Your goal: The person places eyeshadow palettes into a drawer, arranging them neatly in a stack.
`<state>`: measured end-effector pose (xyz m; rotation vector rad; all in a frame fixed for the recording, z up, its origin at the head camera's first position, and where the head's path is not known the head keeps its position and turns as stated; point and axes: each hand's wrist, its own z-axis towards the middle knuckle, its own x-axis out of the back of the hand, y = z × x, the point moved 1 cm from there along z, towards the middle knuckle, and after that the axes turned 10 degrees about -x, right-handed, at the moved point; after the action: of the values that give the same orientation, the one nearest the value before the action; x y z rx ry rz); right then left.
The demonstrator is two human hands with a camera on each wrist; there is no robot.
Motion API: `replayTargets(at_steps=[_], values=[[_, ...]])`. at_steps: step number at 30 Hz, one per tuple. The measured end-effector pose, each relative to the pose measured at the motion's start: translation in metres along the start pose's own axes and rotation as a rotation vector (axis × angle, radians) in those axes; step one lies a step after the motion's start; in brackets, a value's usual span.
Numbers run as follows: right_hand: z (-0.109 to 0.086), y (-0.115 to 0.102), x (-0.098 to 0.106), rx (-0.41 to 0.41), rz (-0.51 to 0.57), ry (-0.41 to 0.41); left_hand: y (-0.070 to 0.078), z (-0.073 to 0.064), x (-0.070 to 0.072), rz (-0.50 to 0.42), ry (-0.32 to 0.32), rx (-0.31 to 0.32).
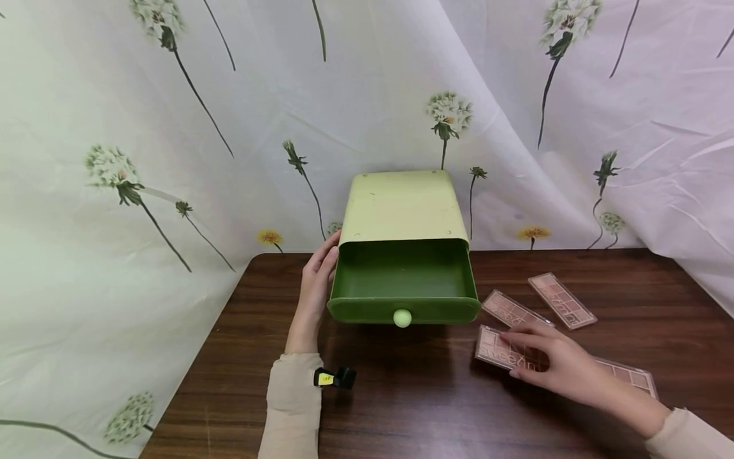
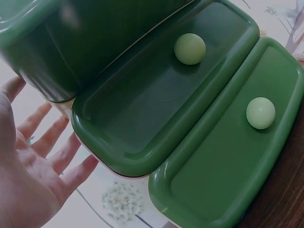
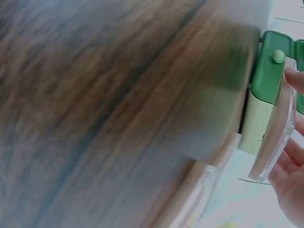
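Pink palette (image 1: 502,354) in right fingers (image 1: 529,338) reads "wee…".

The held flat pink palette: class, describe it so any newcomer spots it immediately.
On the dark brown wooden table, find the green drawer box. Right of its open drawer, pick the flat pink palette the right hand grips; neighbouring palettes lie unheld.
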<state>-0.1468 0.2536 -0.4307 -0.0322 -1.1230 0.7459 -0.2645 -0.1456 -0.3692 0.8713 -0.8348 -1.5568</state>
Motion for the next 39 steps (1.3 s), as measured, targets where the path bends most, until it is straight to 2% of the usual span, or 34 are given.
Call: replayTargets(at_steps=[13,19,30,39], values=[[0.004,-0.019,0.032,0.028,0.051,0.043,-0.001,0.001,-0.001,-0.027,0.008,0.008],[0.006,-0.027,0.046,0.020,0.029,0.056,-0.001,0.001,-0.002,-0.025,0.024,0.011],[0.012,-0.038,0.069,0.037,0.065,0.069,-0.002,0.001,-0.004,-0.058,0.046,-0.049],[0.024,-0.050,0.087,0.071,0.083,0.090,0.001,0.001,-0.007,-0.060,0.066,-0.066]])
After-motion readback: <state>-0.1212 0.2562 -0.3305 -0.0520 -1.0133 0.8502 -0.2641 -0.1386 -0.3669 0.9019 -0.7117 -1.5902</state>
